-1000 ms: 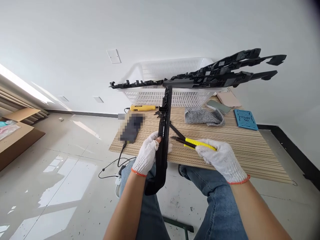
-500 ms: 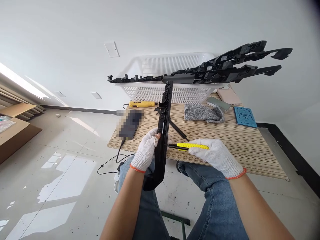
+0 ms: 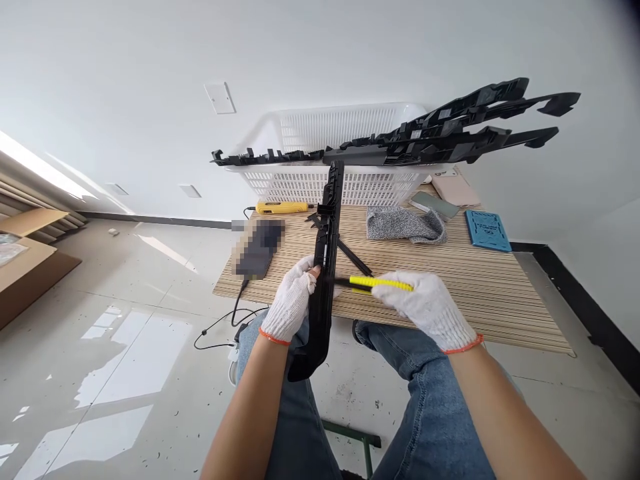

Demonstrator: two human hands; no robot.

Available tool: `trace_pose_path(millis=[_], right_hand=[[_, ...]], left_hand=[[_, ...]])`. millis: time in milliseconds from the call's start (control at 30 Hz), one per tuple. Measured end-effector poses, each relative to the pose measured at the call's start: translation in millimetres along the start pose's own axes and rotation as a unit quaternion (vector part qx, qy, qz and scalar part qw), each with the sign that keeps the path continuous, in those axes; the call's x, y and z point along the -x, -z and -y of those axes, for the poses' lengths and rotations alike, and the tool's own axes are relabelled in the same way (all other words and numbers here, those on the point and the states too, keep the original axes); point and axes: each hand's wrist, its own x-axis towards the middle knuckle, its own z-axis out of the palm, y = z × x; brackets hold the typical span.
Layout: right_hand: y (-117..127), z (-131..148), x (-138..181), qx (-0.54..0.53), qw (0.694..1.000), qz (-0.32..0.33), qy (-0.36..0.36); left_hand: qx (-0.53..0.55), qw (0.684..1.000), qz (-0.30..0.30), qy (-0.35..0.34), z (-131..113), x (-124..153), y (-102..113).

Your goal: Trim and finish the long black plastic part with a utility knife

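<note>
My left hand (image 3: pixel 290 300), in a white knit glove with an orange cuff, is closed around a long black plastic trim piece (image 3: pixel 323 313). The thumb tip pokes bare out of the glove and presses on the piece, which slants up and away from me. My right hand (image 3: pixel 425 303), gloved alike, grips a yellow-and-black utility knife (image 3: pixel 383 283). Its dark, slightly blurred tip points left at the right edge of the trim piece, about level with my left thumb; whether it touches, I cannot tell.
Behind, a white plastic basket (image 3: pixel 285 183) bears several long black trim pieces (image 3: pixel 450 143) jutting right. On the striped table (image 3: pixel 480 293) lie a yellow power tool (image 3: pixel 283 208), a dark phone-like device (image 3: pixel 265 247), a black strip (image 3: pixel 355 258), a grey knit cloth (image 3: pixel 405 225) and a blue block (image 3: pixel 489 231).
My right hand has shifted slightly up and left with the knife, whose tip now sits higher along the trim piece's edge. My left hand keeps its hold in nearly the same place.
</note>
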Motion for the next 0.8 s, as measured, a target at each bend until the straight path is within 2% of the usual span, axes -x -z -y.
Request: trace_pose_path(millis=[67,100,200,333,400,467,533,567,667,800], right_hand=[[-0.5,1.7,0.2,-0.029,0.998,-0.048,-0.027],[-0.6,3.2,0.5,-0.036,0.997,-0.049,-0.039],[-0.1,7.3,2.0,-0.018,0.999,0.007,-0.04],[1.1,6.4,3.3,-0.032,0.998,-0.044,-0.038],[2.3,4.9,3.8,-0.013,1.0,0.004,-0.01],[4.0,4.1,4.0,-0.004,1.0,0.006,0.003],[6.1,4.5,3.8,-0.013,0.999,-0.042,-0.027],[7.1,4.9,3.6,-0.013,0.998,-0.045,-0.05],[9.2,7.1,3.0,0.003,0.996,0.024,-0.09],[9.0,10.3,5.0,-0.04,0.995,-0.025,-0.093]], left_hand=[[0.009,1.0,0.001,0.001,0.1,0.1,-0.2],[0.011,1.0,0.002,0.002,-0.1,0.3,-0.5],[0.004,1.0,0.004,0.001,-0.9,0.9,-1.2],[0.013,1.0,0.004,0.002,-1.1,1.2,-1.1],[0.008,1.0,0.004,0.001,-0.8,1.2,-0.4],[0.006,1.0,0.005,-0.001,-0.5,1.2,0.3],[0.011,1.0,0.008,-0.001,-0.5,1.2,1.0],[0.012,1.0,0.01,0.002,-0.6,1.1,1.3],[-0.009,1.0,0.013,0.011,-1.1,0.6,1.6],[-0.008,1.0,0.012,0.005,-1.4,0.0,1.7]])
